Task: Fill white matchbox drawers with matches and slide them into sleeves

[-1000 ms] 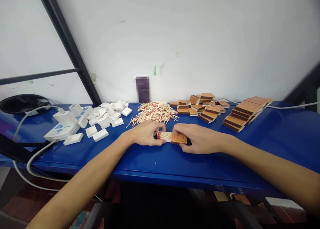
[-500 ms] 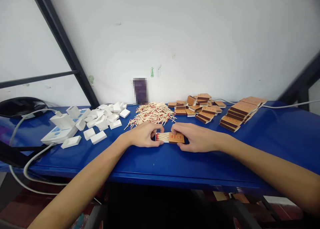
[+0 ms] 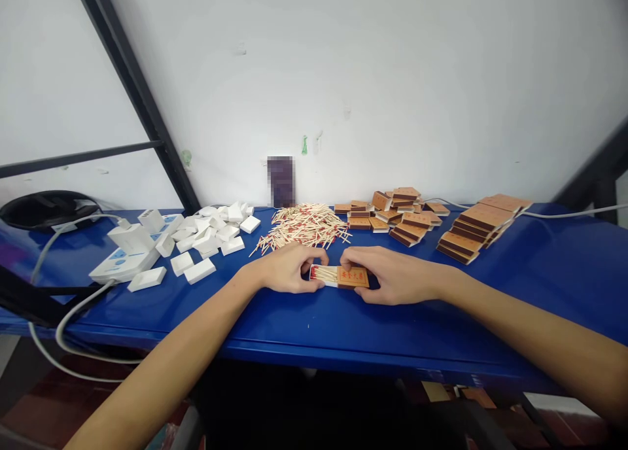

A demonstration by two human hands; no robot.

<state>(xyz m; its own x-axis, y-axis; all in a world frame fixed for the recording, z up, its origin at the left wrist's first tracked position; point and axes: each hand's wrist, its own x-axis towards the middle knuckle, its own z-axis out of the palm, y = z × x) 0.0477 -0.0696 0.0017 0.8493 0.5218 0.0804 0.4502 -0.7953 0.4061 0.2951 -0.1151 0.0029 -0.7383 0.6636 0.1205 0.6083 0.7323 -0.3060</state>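
Right hand (image 3: 392,276) has uncovered the sleeve (image 3: 353,277) face

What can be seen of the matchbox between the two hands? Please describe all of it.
The matchbox is small and flat, seemingly cardboard. Its orange-brown sleeve carries red printed characters on top. The white inner tray sticks out to the left, showing pale matches with red heads. It lies flat on the blue table. The left hand grips the tray end; the right hand grips the sleeve.
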